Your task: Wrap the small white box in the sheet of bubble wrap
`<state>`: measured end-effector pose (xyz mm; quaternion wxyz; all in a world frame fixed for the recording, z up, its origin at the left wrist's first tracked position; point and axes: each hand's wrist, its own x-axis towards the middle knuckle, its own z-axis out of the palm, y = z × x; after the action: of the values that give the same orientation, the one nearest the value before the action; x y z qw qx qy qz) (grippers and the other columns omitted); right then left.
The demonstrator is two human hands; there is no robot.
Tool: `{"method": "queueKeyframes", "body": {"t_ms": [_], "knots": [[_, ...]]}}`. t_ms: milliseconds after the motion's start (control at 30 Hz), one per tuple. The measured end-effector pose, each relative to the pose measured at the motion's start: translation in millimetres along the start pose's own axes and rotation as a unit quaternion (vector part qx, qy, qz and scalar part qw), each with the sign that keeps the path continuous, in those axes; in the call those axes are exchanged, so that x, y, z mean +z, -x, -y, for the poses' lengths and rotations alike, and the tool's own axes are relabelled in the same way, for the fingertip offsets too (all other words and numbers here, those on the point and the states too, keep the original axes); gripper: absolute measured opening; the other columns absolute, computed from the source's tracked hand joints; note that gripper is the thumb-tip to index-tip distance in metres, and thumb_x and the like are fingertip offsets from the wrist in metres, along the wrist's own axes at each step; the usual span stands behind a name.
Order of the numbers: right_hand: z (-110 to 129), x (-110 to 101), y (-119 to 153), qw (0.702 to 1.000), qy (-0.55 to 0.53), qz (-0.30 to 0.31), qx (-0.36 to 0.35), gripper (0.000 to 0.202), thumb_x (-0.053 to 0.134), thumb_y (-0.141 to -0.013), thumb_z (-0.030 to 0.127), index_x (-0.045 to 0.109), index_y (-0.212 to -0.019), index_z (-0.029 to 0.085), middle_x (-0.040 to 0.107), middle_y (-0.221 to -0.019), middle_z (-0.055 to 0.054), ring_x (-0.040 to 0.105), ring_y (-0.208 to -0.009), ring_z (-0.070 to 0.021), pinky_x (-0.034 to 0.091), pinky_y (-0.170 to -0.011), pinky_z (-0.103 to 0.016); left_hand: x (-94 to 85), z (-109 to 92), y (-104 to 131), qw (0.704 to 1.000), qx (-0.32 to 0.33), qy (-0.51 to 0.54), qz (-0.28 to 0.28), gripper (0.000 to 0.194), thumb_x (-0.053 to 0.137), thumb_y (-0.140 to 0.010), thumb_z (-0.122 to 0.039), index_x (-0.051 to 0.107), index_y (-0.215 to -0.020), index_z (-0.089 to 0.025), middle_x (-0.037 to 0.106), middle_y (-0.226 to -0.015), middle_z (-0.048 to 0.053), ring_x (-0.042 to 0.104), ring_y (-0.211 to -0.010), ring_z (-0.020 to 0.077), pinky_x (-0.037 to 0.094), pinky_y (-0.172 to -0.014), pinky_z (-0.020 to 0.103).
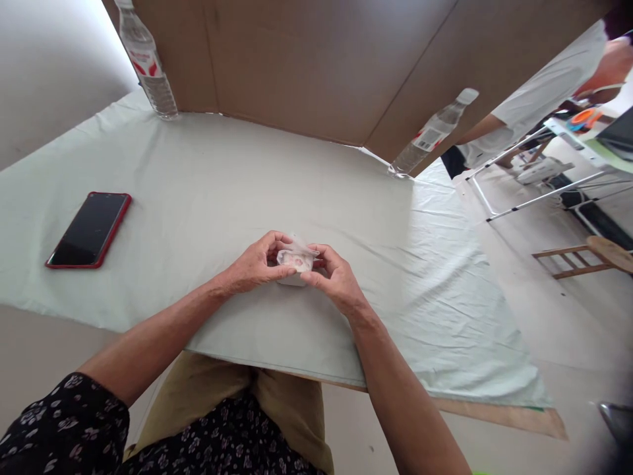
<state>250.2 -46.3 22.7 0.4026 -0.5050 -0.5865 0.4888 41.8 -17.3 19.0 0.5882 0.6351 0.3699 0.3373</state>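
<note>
Between my two hands is a small translucent plastic bag with whitish and pinkish contents that I cannot make out. My left hand grips the bag's left side, thumb along the near edge and fingers curled behind. On the right side, my right hand holds it the same way, its thumb close to the left one. Just below the bag shows the pale edge of a small white object, partly hidden by bag and thumbs. Both hands are low over the cloth, near the table's front edge.
A red-cased phone lies at left on the pale green tablecloth. A brown cardboard screen stands behind, with one water bottle at its left and another bottle leaning at right. A person in white is beyond, near a wooden stool.
</note>
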Motion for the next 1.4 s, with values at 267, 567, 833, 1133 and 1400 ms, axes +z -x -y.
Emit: {"method": "queueKeyframes", "body": {"t_ms": [267,567,833,1133,1400], "knots": [[-8,5,-5,1.000,-0.016,0.011,0.010,0.044,0.079,-0.071,0.050,0.065,-0.104,0.023,0.068,-0.090,-0.002,0.062,-0.079,-0.0176,0.050,-0.073,-0.032,-4.4,-4,-1,0.997,-0.034,0.062,0.021,0.094,0.076,-0.076,-0.041,0.026,-0.152,-0.017,0.060,-0.130,0.018,0.062,-0.117,0.0282,0.049,-0.091,0.038],[10,-5,-32,0.999,-0.014,-0.014,0.041,0.036,0.064,-0.081,0.057,0.073,-0.088,0.022,0.072,-0.093,-0.003,0.063,-0.093,-0.0211,0.050,-0.081,-0.035,-6.5,-1,-2,0.994,-0.045,0.095,0.034,0.091,0.076,-0.077,-0.041,0.029,-0.152,-0.018,0.063,-0.129,0.018,0.063,-0.117,0.0272,0.051,-0.093,0.037],[8,7,-45,0.996,-0.024,-0.052,-0.067,0.015,0.072,-0.076,0.038,0.068,-0.076,0.024,0.072,-0.103,-0.003,0.063,-0.106,-0.0224,0.048,-0.093,-0.039,-10.4,2,-5,0.999,-0.023,0.041,0.014,0.085,0.069,-0.082,-0.045,0.030,-0.151,-0.015,0.066,-0.119,0.015,0.065,-0.105,0.0230,0.051,-0.086,0.034],[3,12,-18,0.945,0.229,-0.063,-0.225,0.012,0.062,-0.084,0.027,0.074,-0.087,0.029,0.070,-0.117,-0.005,0.062,-0.113,-0.0266,0.042,-0.102,-0.048,-8.5,7,-8,0.991,-0.013,-0.111,-0.080,0.066,0.053,-0.089,-0.044,0.043,-0.145,-0.010,0.070,-0.101,0.008,0.059,-0.077,0.0153,0.047,-0.072,0.031],[-12,-10,-26,0.972,0.089,-0.108,-0.187,0.015,0.065,-0.084,0.036,0.073,-0.093,0.027,0.067,-0.122,-0.005,0.061,-0.115,-0.0263,0.046,-0.101,-0.046,-13.8,2,-8,0.988,-0.032,-0.077,-0.132,0.055,0.055,-0.089,-0.042,0.054,-0.135,-0.013,0.068,-0.117,0.012,0.063,-0.104,0.0225,0.047,-0.095,0.037]]}}
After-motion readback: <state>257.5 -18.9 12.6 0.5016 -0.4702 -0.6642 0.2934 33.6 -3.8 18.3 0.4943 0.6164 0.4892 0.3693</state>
